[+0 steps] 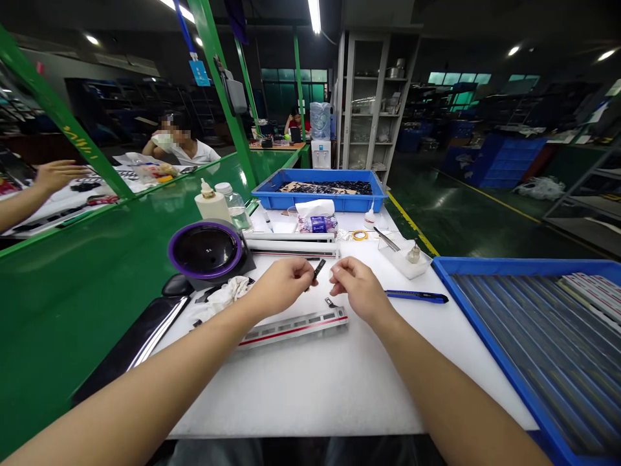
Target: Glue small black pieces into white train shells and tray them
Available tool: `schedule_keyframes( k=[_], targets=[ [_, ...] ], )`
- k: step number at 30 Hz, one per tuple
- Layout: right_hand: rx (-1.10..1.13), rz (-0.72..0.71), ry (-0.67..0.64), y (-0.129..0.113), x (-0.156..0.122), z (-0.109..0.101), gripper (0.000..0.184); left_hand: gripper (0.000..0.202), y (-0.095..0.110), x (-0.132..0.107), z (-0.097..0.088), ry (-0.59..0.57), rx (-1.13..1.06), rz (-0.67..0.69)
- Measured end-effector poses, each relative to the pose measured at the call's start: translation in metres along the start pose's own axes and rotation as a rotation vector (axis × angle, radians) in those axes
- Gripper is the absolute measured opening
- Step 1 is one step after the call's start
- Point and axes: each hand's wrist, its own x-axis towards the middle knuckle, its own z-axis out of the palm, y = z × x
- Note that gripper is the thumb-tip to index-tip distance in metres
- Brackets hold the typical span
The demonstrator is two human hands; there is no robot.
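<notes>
My left hand [284, 283] is closed in a pinch on a small black part [319, 268], held just above the white table [310, 388]. My right hand [356, 285] hovers beside it with fingers curled together; what it pinches, if anything, is too small to make out. Below both hands lies a long white model train shell with a red stripe [295, 328]. A tiny dark piece [330, 302] rests on the table next to the shell.
A purple-rimmed black dish [205, 249] and white cloth [226, 294] sit left. A blue knife [417, 296], clear tray with tweezers [405, 257], tape roll [359, 235], tissue pack [317, 220], bottles [213, 204], blue bins [320, 189] [533, 349] surround. Other people work behind the green divider [121, 259].
</notes>
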Motion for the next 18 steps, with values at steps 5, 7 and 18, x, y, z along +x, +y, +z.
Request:
schedule_keyframes(
  k=[5,7,18],
  targets=[
    [0.279,-0.083,-0.087,-0.007,-0.006,0.004,0.028,0.023,0.023,-0.029,-0.003,-0.047,-0.415,-0.029],
    [0.313,-0.114,-0.106,-0.008,-0.008,0.004,0.024,0.022,0.027,-0.032,-0.003,-0.020,-0.470,-0.046],
    [-0.403,-0.962,0.127,-0.006,-0.017,0.000,0.028,0.025,0.024,-0.039,-0.006,-0.025,-0.788,-0.110]
  ],
)
